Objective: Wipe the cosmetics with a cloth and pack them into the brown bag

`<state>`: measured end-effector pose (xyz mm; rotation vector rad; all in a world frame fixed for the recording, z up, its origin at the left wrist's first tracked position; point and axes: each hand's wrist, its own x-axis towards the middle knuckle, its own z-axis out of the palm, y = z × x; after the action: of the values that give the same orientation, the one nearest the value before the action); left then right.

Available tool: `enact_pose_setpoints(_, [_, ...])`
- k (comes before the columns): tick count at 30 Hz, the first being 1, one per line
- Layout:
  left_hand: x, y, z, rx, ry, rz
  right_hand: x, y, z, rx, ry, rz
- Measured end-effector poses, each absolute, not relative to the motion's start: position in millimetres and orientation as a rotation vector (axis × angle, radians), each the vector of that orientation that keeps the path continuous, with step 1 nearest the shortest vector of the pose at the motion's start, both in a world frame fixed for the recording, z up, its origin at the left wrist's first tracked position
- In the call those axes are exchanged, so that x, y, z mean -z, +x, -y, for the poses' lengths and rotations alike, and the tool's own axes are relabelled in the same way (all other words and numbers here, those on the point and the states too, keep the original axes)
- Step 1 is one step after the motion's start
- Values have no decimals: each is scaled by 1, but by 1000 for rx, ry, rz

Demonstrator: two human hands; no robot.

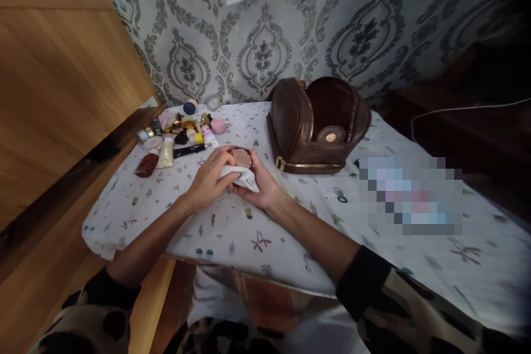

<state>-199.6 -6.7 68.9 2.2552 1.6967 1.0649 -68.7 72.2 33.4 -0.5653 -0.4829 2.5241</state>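
Note:
Over the printed cloth, my two hands meet around a small round compact (242, 157) with a dark red rim and a pinkish-beige face. My right hand (266, 185) grips it from the right, thumb along its edge. A white wipe or cloth (245, 178) is pinched in my left hand (212, 178) and lies against the compact's near side. Some fingertips are hidden behind the cloth and compact. Just beyond my left hand lie a black tube (188, 150), a cream-coloured tube (166, 154) and a dark red bottle (146, 164).
An unzipped brown leather bag (292, 127) stands at the back right of the table (274, 232). Several cosmetics, including a pink round item (218, 125), cluster at the back left. A wooden panel (66, 88) borders the left. A blurred-out object (409, 193) lies at right.

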Motion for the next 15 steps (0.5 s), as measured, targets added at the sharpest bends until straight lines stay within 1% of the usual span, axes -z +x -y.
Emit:
enact_pose_setpoints(3, [-76, -207, 7, -940, 2285, -1620, -35, -67, -74, -2540, -596, 507])
enact_pose_setpoints(5, [-77, -212, 6, -923, 2211, -1638, -34, -67, -74, -2558, -561, 532])
enact_pose_setpoints(7, [-76, -216, 5, -963, 2092, -1650, -33, -68, -75, -2566, -522, 560])
enact_pose_setpoints(10, [-70, -220, 1, -1041, 1999, -1539, -30, -69, -76, -2556, -568, 628])
enact_pose_setpoints(15, [-63, -223, -4, -1082, 1863, -1458, -25, -75, -75, -2466, -590, 890])
